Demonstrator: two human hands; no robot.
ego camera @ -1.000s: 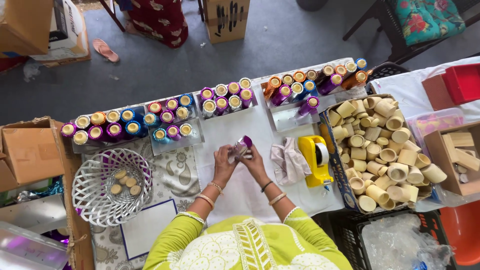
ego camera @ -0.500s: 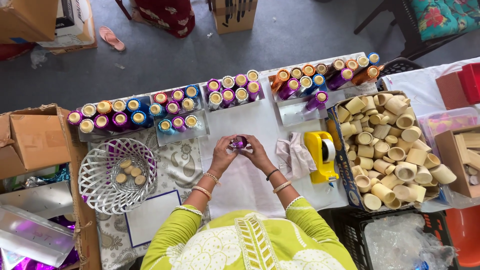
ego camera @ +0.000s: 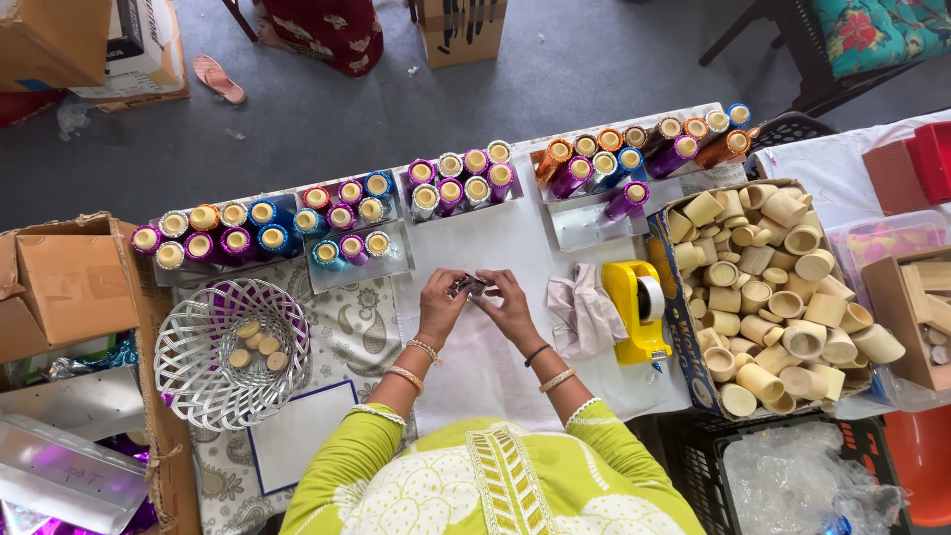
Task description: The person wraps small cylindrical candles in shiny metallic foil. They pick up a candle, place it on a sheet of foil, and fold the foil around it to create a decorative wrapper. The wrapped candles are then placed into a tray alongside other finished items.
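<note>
Head view from above shows both hands meeting at the middle of the table (ego camera: 515, 238). Left hand (ego camera: 441, 302) and right hand (ego camera: 505, 302) pinch one small tube (ego camera: 470, 286) between the fingertips — it looks shiny and purple, but it is mostly hidden, so I cannot tell more. Fingers of both hands are closed on it, and it is held just above the white cloth. Finished wrapped tubes (ego camera: 461, 178) stand in rows at the far edge. A yellow tape dispenser (ego camera: 636, 307) lies near the right hand, beside a box of bare tubes (ego camera: 773, 297). A white wire basket (ego camera: 233, 352) sits to the left — some small discs are inside.
</note>
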